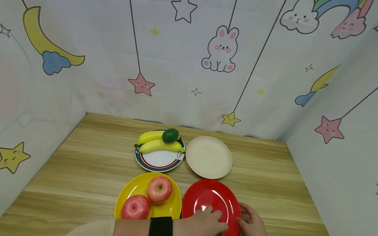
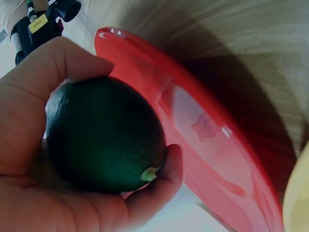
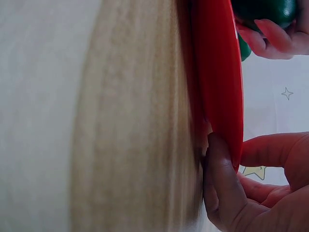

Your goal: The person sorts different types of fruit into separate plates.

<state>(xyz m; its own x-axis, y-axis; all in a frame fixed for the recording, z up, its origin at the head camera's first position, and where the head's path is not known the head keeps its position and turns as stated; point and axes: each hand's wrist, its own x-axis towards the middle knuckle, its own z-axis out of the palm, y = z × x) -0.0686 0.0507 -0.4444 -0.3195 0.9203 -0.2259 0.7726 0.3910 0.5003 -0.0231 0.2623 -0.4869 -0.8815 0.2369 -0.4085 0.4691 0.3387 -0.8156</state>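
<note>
My left hand (image 1: 210, 219) reaches across over the near part of a red plate (image 1: 211, 196) and holds a dark green round fruit (image 2: 104, 135) in its curled fingers and thumb. In the head view the hand hides that fruit. The fruit hovers just above the red plate (image 2: 207, 130). My right hand (image 1: 251, 222) is at the plate's right rim. In the right wrist view its thumb (image 3: 219, 188) lies against the underside of the red plate (image 3: 217, 72) and a finger (image 3: 275, 150) on the upper side, pinching the rim. The green fruit (image 3: 263, 9) shows at the top.
A yellow plate (image 1: 127, 193) to the left holds two red apples (image 1: 159, 189). Behind it a striped plate (image 1: 159, 161) carries two bananas (image 1: 159, 145) and another green fruit (image 1: 170, 135). A cream plate (image 1: 208, 157) sits behind the red one. Cartoon-printed cloth walls enclose the wooden table (image 1: 88, 164).
</note>
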